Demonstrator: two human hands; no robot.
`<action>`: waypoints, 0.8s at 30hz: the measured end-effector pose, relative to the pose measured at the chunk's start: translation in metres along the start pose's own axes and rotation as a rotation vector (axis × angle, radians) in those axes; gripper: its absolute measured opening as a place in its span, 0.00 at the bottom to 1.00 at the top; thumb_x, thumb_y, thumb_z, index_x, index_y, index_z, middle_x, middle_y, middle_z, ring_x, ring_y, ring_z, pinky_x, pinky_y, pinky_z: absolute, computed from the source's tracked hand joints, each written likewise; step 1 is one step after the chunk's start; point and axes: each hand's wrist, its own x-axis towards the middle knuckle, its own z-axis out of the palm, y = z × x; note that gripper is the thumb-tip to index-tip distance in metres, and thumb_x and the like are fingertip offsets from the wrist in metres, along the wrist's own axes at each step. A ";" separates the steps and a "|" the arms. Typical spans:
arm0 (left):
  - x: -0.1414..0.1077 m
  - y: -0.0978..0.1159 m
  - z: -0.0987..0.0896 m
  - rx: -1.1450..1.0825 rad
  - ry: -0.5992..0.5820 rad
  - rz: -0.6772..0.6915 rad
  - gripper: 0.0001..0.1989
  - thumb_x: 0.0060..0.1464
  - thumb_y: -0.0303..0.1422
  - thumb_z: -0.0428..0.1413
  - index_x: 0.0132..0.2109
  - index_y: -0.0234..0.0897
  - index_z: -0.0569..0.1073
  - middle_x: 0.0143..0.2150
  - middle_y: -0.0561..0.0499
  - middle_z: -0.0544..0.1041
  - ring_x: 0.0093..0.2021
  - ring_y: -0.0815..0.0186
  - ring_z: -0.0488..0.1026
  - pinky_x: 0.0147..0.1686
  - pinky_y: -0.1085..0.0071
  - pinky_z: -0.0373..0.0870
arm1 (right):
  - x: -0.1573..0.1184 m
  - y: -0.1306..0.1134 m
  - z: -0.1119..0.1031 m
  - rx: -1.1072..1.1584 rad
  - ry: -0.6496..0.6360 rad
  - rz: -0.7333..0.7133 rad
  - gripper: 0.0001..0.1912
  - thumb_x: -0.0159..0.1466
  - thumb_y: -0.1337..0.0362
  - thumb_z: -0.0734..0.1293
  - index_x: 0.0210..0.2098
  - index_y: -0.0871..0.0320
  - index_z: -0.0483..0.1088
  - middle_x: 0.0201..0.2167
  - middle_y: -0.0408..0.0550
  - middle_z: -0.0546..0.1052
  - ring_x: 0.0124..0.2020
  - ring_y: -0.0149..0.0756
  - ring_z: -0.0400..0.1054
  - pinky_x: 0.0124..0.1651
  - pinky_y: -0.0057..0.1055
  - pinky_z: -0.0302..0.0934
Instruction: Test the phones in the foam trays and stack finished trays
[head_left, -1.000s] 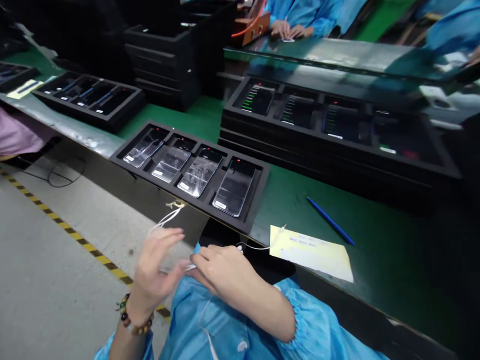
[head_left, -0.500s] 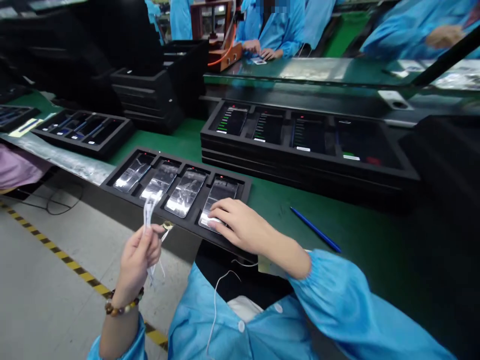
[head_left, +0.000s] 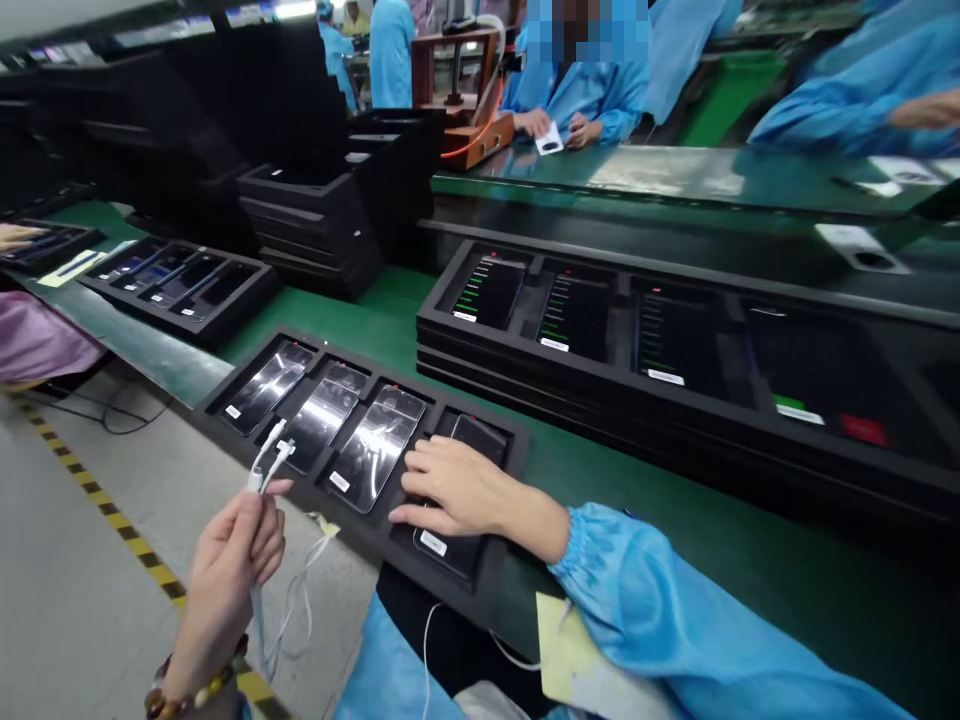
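Observation:
My left hand is closed round several thin white cables, their small plugs pointing up beside the near edge of a black tray. Smartphones with dark, glossy screens lie in the tray's compartments, among them a phone just left of my right hand. My right hand rests flat over the rightmost phone, fingers extended across it and hiding its middle. A white label shows at that phone's lower end.
Stacked black trays with lit phones stand beyond, to the right. Another phone tray lies left, before a tall tray stack. A yellow paper hangs by my right sleeve. Across the bench, a co-worker's hands hold a white card.
The view has shifted, with the trays lower in the picture. My left hand has moved down and left with the cables, whose plugs show clearer. My right hand stays over the rightmost phone.

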 end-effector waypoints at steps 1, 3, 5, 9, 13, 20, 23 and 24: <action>0.003 0.001 0.004 0.019 0.012 -0.007 0.31 0.46 0.54 0.77 0.46 0.32 0.84 0.24 0.59 0.63 0.20 0.75 0.54 0.17 0.79 0.53 | -0.001 0.001 0.002 0.001 0.012 -0.004 0.30 0.79 0.42 0.62 0.31 0.58 0.75 0.32 0.47 0.74 0.34 0.38 0.63 0.41 0.38 0.52; 0.011 0.002 0.014 0.042 0.024 -0.053 0.32 0.44 0.52 0.78 0.48 0.32 0.84 0.25 0.58 0.64 0.21 0.75 0.55 0.17 0.78 0.55 | -0.003 0.001 0.007 0.005 0.038 0.001 0.33 0.79 0.41 0.62 0.27 0.58 0.74 0.30 0.46 0.72 0.32 0.37 0.62 0.40 0.38 0.50; 0.019 0.001 0.025 0.039 0.062 -0.086 0.34 0.45 0.53 0.77 0.50 0.32 0.84 0.23 0.62 0.57 0.20 0.76 0.51 0.17 0.79 0.51 | -0.006 -0.001 0.010 0.014 0.064 0.022 0.34 0.79 0.41 0.61 0.27 0.58 0.74 0.27 0.44 0.71 0.30 0.36 0.60 0.39 0.39 0.50; 0.035 0.001 0.049 0.076 0.151 -0.046 0.34 0.45 0.58 0.75 0.46 0.33 0.84 0.21 0.63 0.53 0.20 0.75 0.50 0.17 0.79 0.51 | -0.008 -0.005 0.010 0.023 0.084 0.064 0.31 0.78 0.44 0.64 0.26 0.57 0.74 0.23 0.42 0.71 0.27 0.35 0.59 0.38 0.39 0.50; 0.041 0.010 0.067 0.131 0.073 -0.047 0.33 0.37 0.54 0.80 0.42 0.32 0.84 0.24 0.59 0.63 0.22 0.74 0.57 0.20 0.78 0.57 | -0.007 -0.006 0.006 0.030 0.118 0.082 0.26 0.75 0.47 0.70 0.25 0.57 0.74 0.23 0.41 0.73 0.26 0.35 0.61 0.37 0.39 0.50; 0.000 -0.001 0.056 0.265 -0.038 0.018 0.35 0.53 0.63 0.69 0.44 0.31 0.85 0.21 0.62 0.53 0.20 0.75 0.48 0.20 0.77 0.46 | -0.004 -0.003 0.008 0.065 0.322 0.045 0.25 0.77 0.58 0.67 0.23 0.57 0.73 0.22 0.43 0.74 0.26 0.34 0.63 0.37 0.39 0.48; -0.031 -0.024 0.044 0.372 -0.070 -0.046 0.36 0.54 0.64 0.67 0.46 0.30 0.86 0.20 0.61 0.56 0.19 0.74 0.50 0.19 0.76 0.48 | -0.003 0.000 0.008 0.106 0.381 0.014 0.26 0.78 0.59 0.65 0.22 0.58 0.72 0.21 0.44 0.73 0.25 0.33 0.62 0.37 0.39 0.47; -0.041 -0.032 0.042 0.408 -0.067 -0.045 0.37 0.54 0.64 0.67 0.47 0.31 0.87 0.19 0.59 0.58 0.19 0.74 0.52 0.19 0.76 0.51 | -0.003 0.000 0.008 0.119 0.390 0.008 0.27 0.78 0.60 0.64 0.22 0.58 0.71 0.21 0.43 0.72 0.25 0.33 0.61 0.36 0.39 0.46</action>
